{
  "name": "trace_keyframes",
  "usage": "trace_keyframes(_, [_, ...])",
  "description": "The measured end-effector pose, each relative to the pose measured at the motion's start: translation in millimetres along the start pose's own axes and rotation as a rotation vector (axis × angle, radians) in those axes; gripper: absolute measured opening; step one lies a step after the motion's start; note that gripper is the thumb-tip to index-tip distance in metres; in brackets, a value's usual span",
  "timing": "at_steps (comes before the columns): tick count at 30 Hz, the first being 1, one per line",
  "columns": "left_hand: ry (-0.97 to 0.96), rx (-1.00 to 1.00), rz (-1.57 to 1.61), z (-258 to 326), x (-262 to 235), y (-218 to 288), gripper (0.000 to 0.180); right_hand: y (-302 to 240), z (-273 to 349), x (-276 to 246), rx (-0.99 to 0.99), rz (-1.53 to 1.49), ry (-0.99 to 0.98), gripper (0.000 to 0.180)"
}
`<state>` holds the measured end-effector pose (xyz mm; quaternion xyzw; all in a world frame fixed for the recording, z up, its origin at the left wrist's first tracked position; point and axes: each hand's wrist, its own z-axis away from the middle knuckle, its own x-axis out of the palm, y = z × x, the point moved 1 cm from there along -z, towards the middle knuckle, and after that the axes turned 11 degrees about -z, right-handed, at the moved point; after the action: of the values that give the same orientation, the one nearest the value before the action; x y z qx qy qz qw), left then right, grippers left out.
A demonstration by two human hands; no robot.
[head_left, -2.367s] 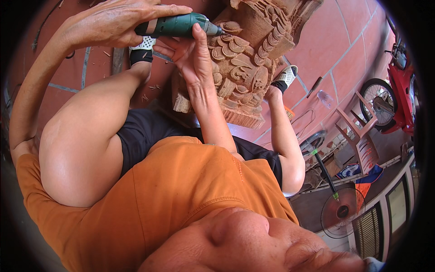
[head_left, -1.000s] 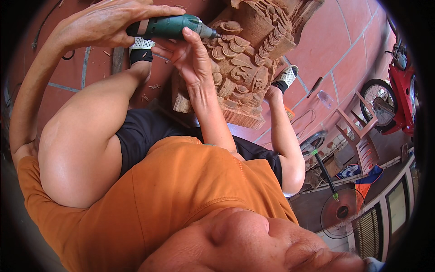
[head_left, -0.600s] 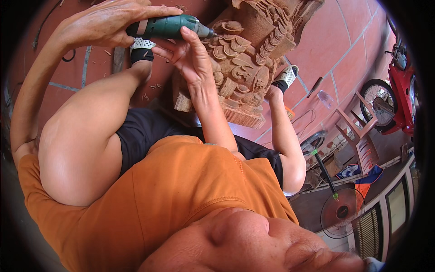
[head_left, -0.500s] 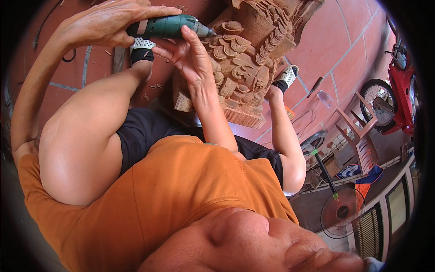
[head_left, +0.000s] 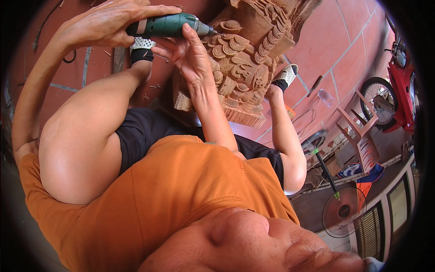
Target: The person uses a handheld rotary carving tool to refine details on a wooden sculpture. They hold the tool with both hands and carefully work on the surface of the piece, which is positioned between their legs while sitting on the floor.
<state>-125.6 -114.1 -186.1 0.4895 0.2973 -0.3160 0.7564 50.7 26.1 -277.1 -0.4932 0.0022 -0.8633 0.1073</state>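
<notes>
Red floor tiles point(head_left: 326, 41) spread out around you, with wood shavings point(head_left: 155, 86) scattered near the work. Your left hand point(head_left: 106, 22) is wrapped around the rear of a green rotary tool point(head_left: 167, 26), its fingers closed on the body and one stretched along the upper edge. Your right hand point(head_left: 192, 59) lies palm up below the front half, thumb against the casing, the other fingers loosely spread and partly hidden under the tool, so it seems to cradle rather than clamp. Long axis: nearly crosswise to you, the bit point(head_left: 216, 33) aimed right and slightly toward your body, at the brown carved block point(head_left: 244, 59). That block stands between your feet, just to the right of your right-hand fingers, making that hand the nearer one; your left sits well behind the bit. You cannot tell from this angle whether bit and wood touch. Farther right are a slim dark tool point(head_left: 315, 86), a pink chair point(head_left: 365, 141) and a red motorbike point(head_left: 401, 93).
</notes>
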Motion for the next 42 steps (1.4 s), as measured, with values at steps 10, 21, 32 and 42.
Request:
trace_keyframes(10, [-0.008, -0.007, -0.002, -5.6, -5.6, 7.9, 0.096, -1.7, 4.1, 0.2, -0.068, 0.02, 0.031, 0.054])
trace_keyframes(21, [0.058, 0.058, 0.076, -4.5, -5.0, 6.9, 0.094, -2.7, 5.7, 5.1, -0.101, 0.054, 0.023, 0.054])
trace_keyframes(32, [-0.18, 0.12, -0.113, -11.8, -30.3, 14.0, 0.084, -2.7, 6.1, 4.9, -0.162, 0.044, 0.062, 0.056])
trace_keyframes(42, [0.012, -0.013, -0.039, -3.5, -8.8, 16.5, 0.09, -2.1, 8.8, 7.3, -0.095, 0.002, 0.041, 0.055])
